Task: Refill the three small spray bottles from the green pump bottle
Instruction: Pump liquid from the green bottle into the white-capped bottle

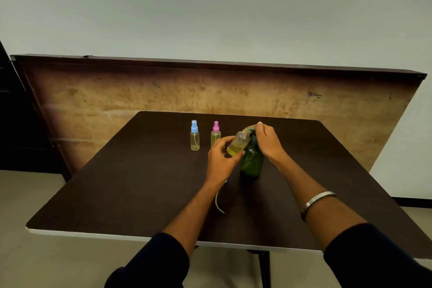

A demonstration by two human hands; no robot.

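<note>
Hands: both up over the middle of the dark brown bench (140,194), close together, working at one spot.
Left hand (221,159): fingers and thumb curled round the uncapped small clear spray bottle (237,144), which holds yellow liquid in its lower part; bottle tilted, open neck pointing up and toward the right hand.
Right hand (268,140): on top of the dark green translucent plastic pump bottle (252,159), fingers curled over the pump head; nozzle tip shows pale green just at the small bottle's neck. Whether liquid is coming out: cannot tell.
Green pump bottle: upright on the bench, directly under the right hand, touching or just behind the bottle in the left hand.
Blue-capped small clear spray bottle (194,136): upright, capped, beyond and to the left of the left hand, a little yellow liquid at the bottom.
Pink-capped small clear spray bottle (215,134): upright, capped, between the blue-capped one and the left hand, just beyond the left fingers; looks yellow most of the way up.
Thin pale dip tube (218,203): lying on the bench nearer the person than the left hand, partly hidden by the left wrist; its spray head not visible.
Silver metal bangle (318,201): on the right forearm.
Dark sleeves (374,252): pushed up both forearms.
Worn brown wooden board (117,100): standing on edge beyond the bench, against a pale wall.
</note>
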